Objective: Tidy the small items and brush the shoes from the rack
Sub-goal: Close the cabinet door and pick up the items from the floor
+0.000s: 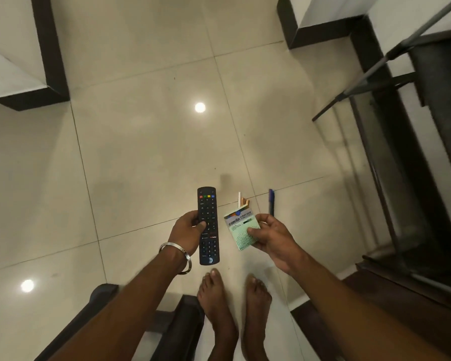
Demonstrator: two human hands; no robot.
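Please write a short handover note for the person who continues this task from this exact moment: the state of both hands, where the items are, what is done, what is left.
Left hand: grips the black TV remote, buttons up, thumb on its keypad.
Right hand: holds the green Camlin lead box with a few pencils sticking out of its top, and also a blue pen.
Person stands barefoot on the tiled floor; all items are carried above it, none put away yet.
Done: small items are picked up.
Left: put them in their place, then brush the shoes. No rack, shoes or brush in view.
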